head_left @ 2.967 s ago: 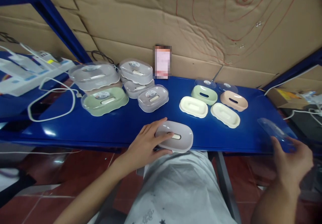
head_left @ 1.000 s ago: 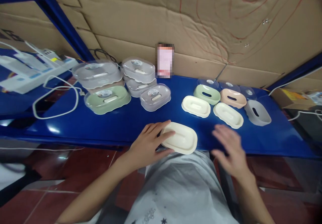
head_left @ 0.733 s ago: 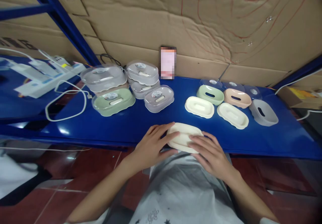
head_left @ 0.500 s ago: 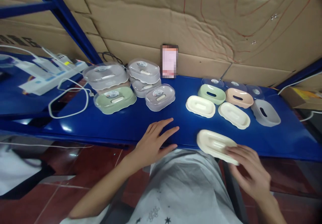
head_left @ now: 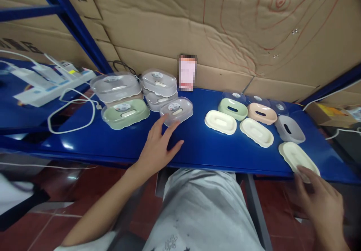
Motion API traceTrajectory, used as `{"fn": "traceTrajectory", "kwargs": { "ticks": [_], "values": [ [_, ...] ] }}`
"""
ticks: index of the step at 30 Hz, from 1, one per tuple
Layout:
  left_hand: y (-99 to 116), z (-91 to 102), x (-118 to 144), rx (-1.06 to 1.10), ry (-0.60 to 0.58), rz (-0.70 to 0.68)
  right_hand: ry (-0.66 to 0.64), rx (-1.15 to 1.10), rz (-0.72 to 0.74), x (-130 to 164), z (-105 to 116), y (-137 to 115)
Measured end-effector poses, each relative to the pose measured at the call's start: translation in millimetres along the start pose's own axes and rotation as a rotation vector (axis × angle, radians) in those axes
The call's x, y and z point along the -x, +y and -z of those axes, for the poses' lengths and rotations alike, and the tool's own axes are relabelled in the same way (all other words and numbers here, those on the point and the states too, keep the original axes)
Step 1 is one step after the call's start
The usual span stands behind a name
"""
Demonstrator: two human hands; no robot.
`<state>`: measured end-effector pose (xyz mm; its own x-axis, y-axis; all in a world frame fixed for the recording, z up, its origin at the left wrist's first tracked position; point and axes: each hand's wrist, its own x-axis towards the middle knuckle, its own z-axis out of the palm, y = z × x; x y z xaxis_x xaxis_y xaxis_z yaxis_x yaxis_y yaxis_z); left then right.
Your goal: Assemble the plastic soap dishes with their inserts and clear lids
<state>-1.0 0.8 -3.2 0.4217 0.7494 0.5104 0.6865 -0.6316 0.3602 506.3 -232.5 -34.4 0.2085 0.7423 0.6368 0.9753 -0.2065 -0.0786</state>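
Note:
My right hand (head_left: 318, 196) pinches the near end of a cream soap dish tray (head_left: 296, 154) at the table's front right. Two more cream trays, one on the left (head_left: 220, 122) and one on the right (head_left: 256, 132), lie flat on the blue table. Behind them are a green slotted soap dish (head_left: 233, 109), a peach one (head_left: 262, 113) and a grey one (head_left: 290, 129). My left hand (head_left: 158, 145) is open, fingers spread. Its fingertips overlap the near edge of a lidded grey soap box (head_left: 177, 112); whether they touch it I cannot tell.
Lidded soap boxes are stacked at the left, with a green one (head_left: 125, 114) in front. Clear lids (head_left: 258, 100) lie behind the slotted dishes. A phone (head_left: 187, 72) leans on the cardboard wall. A power strip (head_left: 53, 87) and white cable (head_left: 70, 131) are at far left.
My right hand has carried the cream tray rightward, in front of the grey slotted dish. My left hand has moved left and forward to the lidded grey soap box.

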Motion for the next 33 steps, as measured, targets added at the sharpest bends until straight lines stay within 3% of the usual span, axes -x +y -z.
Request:
{"fn": "traceTrajectory", "kwargs": {
  "ticks": [3,6,10,13,17,21,23,27,33],
  "values": [
    [-9,-6.3,-7,-0.085,-0.046,0.117,-0.018,-0.033,0.043,-11,-15,-7],
    [-15,-11.0,-7,-0.072,-0.056,0.191,0.061,-0.061,0.014,-18,-21,-23],
    [-19,-11.3,-6,-0.004,0.066,0.173,0.057,-0.153,0.012,-39,-19,-74],
    [-18,-10.9,-9,0.005,0.141,0.182,-0.072,-0.289,0.244,-71,-22,-130],
    [-12,-13.7,-17,-0.085,0.007,0.238,-0.281,-0.417,0.706,-128,-45,-211],
    [-13,-10.2,-17,-0.020,-0.112,0.169,-0.380,-0.497,0.819,-169,-81,-265],
    [-16,-5.2,-14,0.079,-0.168,0.087,-0.438,-0.567,0.823,-175,-96,-274],
    [-22,0.4,-6,0.174,-0.256,-0.039,-0.505,-0.733,0.783,-168,-108,-265],
    [-27,-6.9,2,0.302,-0.173,0.056,-0.516,-0.896,0.700,-165,-98,-262]
  ]
}}
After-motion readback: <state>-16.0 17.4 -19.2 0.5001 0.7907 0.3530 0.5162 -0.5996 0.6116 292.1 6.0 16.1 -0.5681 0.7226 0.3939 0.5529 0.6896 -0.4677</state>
